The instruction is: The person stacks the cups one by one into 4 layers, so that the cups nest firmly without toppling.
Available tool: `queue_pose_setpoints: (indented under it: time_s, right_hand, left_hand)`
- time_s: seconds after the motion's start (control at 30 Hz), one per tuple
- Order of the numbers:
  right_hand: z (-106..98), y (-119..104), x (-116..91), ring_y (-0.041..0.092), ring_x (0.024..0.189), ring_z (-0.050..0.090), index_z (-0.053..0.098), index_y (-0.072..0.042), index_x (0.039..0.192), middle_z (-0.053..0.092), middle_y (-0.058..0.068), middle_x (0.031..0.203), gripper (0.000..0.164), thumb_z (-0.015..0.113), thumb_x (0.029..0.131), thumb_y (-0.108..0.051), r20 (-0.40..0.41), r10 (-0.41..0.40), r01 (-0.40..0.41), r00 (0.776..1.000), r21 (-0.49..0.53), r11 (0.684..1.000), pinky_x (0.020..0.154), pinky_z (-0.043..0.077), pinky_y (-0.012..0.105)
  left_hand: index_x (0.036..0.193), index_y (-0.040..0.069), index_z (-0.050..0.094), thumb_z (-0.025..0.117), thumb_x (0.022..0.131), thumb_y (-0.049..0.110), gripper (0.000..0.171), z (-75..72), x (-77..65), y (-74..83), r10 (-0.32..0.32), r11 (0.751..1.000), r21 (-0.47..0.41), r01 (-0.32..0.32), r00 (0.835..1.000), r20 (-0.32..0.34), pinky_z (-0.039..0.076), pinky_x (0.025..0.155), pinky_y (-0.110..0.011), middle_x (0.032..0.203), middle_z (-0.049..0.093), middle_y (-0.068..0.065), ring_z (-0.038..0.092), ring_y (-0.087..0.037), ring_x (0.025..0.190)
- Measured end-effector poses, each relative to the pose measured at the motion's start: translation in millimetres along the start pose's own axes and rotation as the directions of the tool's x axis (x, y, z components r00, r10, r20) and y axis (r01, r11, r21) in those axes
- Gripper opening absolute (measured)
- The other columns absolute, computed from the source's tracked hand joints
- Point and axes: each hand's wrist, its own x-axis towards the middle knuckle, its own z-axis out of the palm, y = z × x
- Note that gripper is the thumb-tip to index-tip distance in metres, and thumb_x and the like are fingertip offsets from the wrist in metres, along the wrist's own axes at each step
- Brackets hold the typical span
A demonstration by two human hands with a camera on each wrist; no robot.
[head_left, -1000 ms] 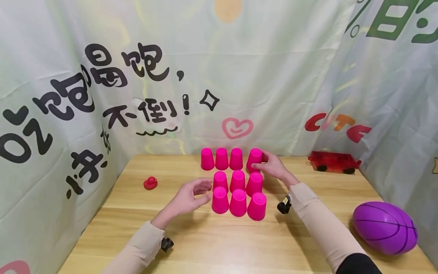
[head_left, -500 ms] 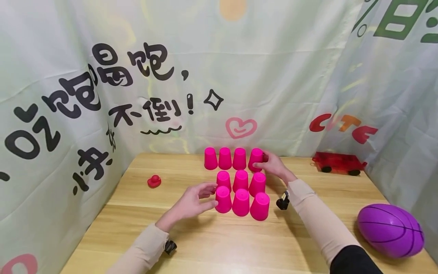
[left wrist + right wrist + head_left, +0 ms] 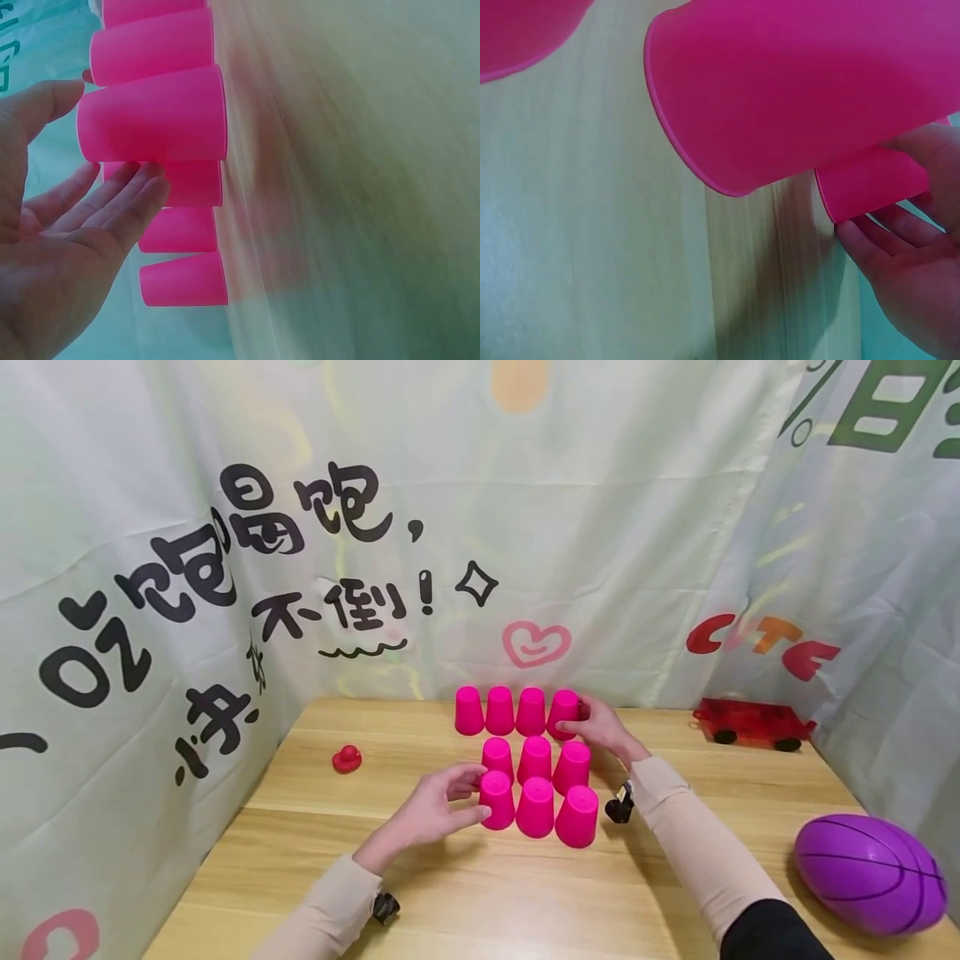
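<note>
a printed cloth (image 3: 615, 527) hangs behind a wooden table (image 3: 562, 902). a purple ball (image 3: 870, 875) lies at the right. the left hand (image 3: 433, 810), fingers apart and nearly straight, reaches around the front-row left cup (image 3: 497, 802); whether it touches, i cannot tell. the right hand (image 3: 606, 727) grips the back-row right cup (image 3: 562, 707) between thumb and fingers. a red toy wagon (image 3: 753, 723) stands by the cloth. ten upside-down pink cups make rows of four, three and three. a small red toy (image 3: 347, 759) sits left.
</note>
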Motion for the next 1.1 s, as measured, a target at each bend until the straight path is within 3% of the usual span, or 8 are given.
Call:
queue_pose_setpoints:
  time_s: [0.73,1.1]
  right_hand:
    - [0,1,-2,0.040,0.120,0.064,0.051,-0.001,0.147,0.065,0.025,0.135,0.060,0.077,0.096,-0.020,0.007,0.031,-0.032,0.999,0.015,0.999,0.109,0.055,0.053]
    - [-14,-6,-10,0.050,0.138,0.053,0.041,0.002,0.156,0.052,0.032,0.151,0.074,0.076,0.095,-0.023,-0.006,-0.003,0.003,1.000,0.030,1.000,0.113,0.050,0.059]
  left_hand:
    - [0.139,0.007,0.061,0.084,0.091,0.021,0.056,9.7,4.9,0.0,-0.025,1.000,-0.009,0.024,0.999,-0.031,0.058,0.106,-0.045,0.127,0.073,-0.009,0.072,-0.027,0.115]
    - [0.138,0.007,0.061,0.086,0.090,0.021,0.056,12.9,8.7,-0.1,-0.048,0.999,-0.010,0.048,0.998,-0.031,0.060,0.102,-0.047,0.126,0.072,-0.008,0.072,-0.027,0.112]
